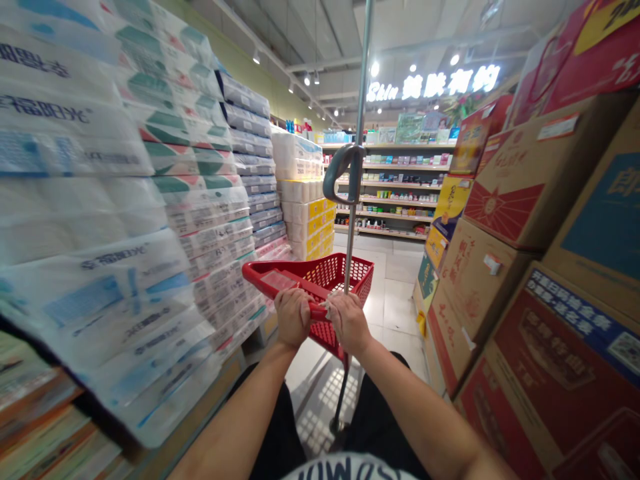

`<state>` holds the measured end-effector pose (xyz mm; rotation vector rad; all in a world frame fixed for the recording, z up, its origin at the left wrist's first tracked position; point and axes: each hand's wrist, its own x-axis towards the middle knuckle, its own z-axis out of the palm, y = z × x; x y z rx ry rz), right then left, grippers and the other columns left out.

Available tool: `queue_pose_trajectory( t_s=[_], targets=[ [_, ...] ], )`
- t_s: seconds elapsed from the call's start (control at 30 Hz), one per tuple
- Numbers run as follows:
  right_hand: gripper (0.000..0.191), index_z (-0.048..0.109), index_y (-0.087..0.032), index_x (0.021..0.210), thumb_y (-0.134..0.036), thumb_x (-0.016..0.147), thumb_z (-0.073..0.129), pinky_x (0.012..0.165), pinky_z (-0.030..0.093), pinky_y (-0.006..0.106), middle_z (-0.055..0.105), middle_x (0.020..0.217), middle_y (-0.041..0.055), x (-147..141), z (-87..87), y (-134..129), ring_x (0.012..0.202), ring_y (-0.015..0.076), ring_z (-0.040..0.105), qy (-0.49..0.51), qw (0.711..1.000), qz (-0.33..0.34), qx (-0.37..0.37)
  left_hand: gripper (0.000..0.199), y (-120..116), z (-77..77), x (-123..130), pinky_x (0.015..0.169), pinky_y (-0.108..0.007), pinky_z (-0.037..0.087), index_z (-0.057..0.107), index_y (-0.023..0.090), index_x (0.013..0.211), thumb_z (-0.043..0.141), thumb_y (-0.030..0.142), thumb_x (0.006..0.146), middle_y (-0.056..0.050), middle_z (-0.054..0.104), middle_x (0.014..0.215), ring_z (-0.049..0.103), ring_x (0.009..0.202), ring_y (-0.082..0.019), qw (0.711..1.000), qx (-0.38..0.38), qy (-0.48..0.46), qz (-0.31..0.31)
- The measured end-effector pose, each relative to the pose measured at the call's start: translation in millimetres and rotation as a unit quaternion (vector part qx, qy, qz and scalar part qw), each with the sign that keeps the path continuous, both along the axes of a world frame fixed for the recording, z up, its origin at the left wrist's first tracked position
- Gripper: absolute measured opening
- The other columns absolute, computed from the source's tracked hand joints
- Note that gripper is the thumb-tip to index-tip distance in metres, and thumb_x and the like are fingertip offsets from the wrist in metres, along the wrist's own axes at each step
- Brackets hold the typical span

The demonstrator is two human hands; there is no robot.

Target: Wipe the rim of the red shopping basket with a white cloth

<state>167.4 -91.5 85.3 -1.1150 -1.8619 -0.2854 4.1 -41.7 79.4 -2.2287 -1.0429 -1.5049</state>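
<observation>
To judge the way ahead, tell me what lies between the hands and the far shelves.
In the head view: the red basket, a metal pole, then pale floor tiles up to the shelves.

Pale square-tiled floor (pixel 400 267) runs between tall stacks of white plastic-wrapped packs (pixel 185 113) at left and piled brown-and-red cardboard cartons (pixel 505 180) at right. Far end: long pale shelving (pixel 400 167) with rows of small products (pixel 393 160), under a glowing white lettered sign (pixel 450 82). Grey ceiling (pixel 320 27) carries small bright spotlights (pixel 375 69); yellow-green wall (pixel 235 59) at upper left.
</observation>
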Motion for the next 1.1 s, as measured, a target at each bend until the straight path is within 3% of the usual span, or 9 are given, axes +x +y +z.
queue_pose_trajectory(
  t_s=[0.13, 0.3, 0.43, 0.53, 0.63, 0.77, 0.9, 1.0, 1.1],
  targets=[
    [0.032, 0.064, -0.018, 0.079, -0.031, 0.095, 0.040, 0.071, 0.038, 0.026, 0.066, 0.078, 0.0041, 0.5, 34.4, 11.4, 0.073, 0.0158, 0.058, -0.122, 0.980, -0.035, -0.155, 0.026, 1.5, -1.9, -0.4, 0.097, -0.044, 0.033, 0.056, 0.021, 0.079, 0.031, 0.018, 0.088, -0.005, 0.062, 0.085, 0.052, 0.097, -0.022, 1.000, -0.002, 0.003, 0.005],
    [0.030, 0.067, -0.019, 0.080, -0.033, 0.092, 0.043, 0.059, 0.030, 0.024, 0.067, 0.078, 0.0026, -2.4, 60.4, 24.7, 0.067, 0.0149, 0.057, -0.208, 0.942, -0.021, -0.262, 0.026, -0.4, -2.9, 1.4, 0.097, -0.044, 0.033, 0.056, 0.021, 0.080, 0.031, 0.017, 0.088, -0.005, 0.062, 0.086, 0.053, 0.096, -0.022, 1.000, -0.002, -0.004, 0.002],
    [0.032, 0.063, -0.019, 0.073, -0.026, 0.093, 0.038, 0.060, 0.031, 0.025, 0.064, 0.072, 0.0018, -7.5, 43.1, 21.5, 0.064, 0.0144, 0.054, -0.162, 0.966, -0.026, -0.200, 0.026, -1.0, -2.5, 1.4, 0.097, -0.044, 0.033, 0.056, 0.021, 0.079, 0.031, 0.017, 0.087, -0.005, 0.063, 0.085, 0.053, 0.096, -0.022, 1.000, -0.001, -0.006, 0.005],
    [0.036, 0.060, -0.017, 0.074, -0.024, 0.095, 0.032, 0.072, 0.037, 0.028, 0.062, 0.072, 0.0043, -12.1, 13.0, 13.4, 0.072, 0.0167, 0.055, -0.057, 0.994, -0.054, -0.074, 0.026, -1.5, -1.9, 0.5, 0.097, -0.044, 0.033, 0.056, 0.021, 0.078, 0.032, 0.017, 0.087, -0.005, 0.063, 0.083, 0.054, 0.096, -0.022, 1.000, -0.003, -0.006, 0.005],
    [0.036, 0.061, -0.015, 0.086, -0.024, 0.096, 0.028, 0.085, 0.037, 0.033, 0.063, 0.085, 0.0089, -14.6, -5.2, 6.7, 0.087, 0.0199, 0.055, 0.004, 0.998, -0.053, 0.015, 0.025, -1.5, -1.4, -0.7, 0.097, -0.044, 0.033, 0.056, 0.021, 0.078, 0.032, 0.018, 0.087, -0.005, 0.063, 0.083, 0.054, 0.097, -0.022, 1.000, -0.002, -0.005, 0.005],
    [0.035, 0.063, -0.016, 0.080, -0.024, 0.095, 0.032, 0.081, 0.039, 0.030, 0.065, 0.082, 0.0074, -14.3, 17.7, 9.3, 0.082, 0.0183, 0.058, -0.095, 0.989, -0.068, -0.093, 0.026, 0.2, -2.3, -1.4, 0.097, -0.045, 0.033, 0.055, 0.022, 0.078, 0.031, 0.018, 0.088, -0.005, 0.063, 0.084, 0.053, 0.097, -0.022, 1.000, -0.001, -0.006, 0.002],
    [0.038, 0.067, -0.017, 0.081, -0.032, 0.095, 0.035, 0.070, 0.041, 0.028, 0.068, 0.086, 0.0075, -13.6, 51.2, 20.4, 0.075, 0.0183, 0.061, -0.234, 0.940, -0.082, -0.234, 0.027, 0.5, -3.5, 0.0, 0.096, -0.045, 0.033, 0.056, 0.022, 0.078, 0.031, 0.018, 0.087, -0.005, 0.063, 0.085, 0.054, 0.097, -0.022, 1.000, -0.005, -0.015, 0.002],
    [0.037, 0.066, -0.016, 0.078, -0.029, 0.095, 0.036, 0.071, 0.041, 0.029, 0.068, 0.082, 0.0084, -13.6, 43.2, 21.1, 0.075, 0.0188, 0.060, -0.236, 0.949, -0.062, -0.201, 0.027, -1.3, -2.4, 0.7, 0.097, -0.045, 0.032, 0.056, 0.022, 0.078, 0.032, 0.017, 0.087, -0.005, 0.063, 0.085, 0.054, 0.097, -0.022, 1.000, -0.004, -0.015, 0.004],
    [0.038, 0.063, -0.016, 0.078, -0.024, 0.097, 0.031, 0.081, 0.040, 0.031, 0.065, 0.081, 0.0079, -14.1, 13.2, 12.6, 0.081, 0.0185, 0.058, -0.097, 0.990, -0.061, -0.080, 0.027, -3.1, -0.4, 0.4, 0.096, -0.045, 0.033, 0.056, 0.022, 0.078, 0.032, 0.017, 0.087, -0.005, 0.063, 0.083, 0.054, 0.096, -0.022, 1.000, 0.000, -0.006, 0.005]
  ],
)
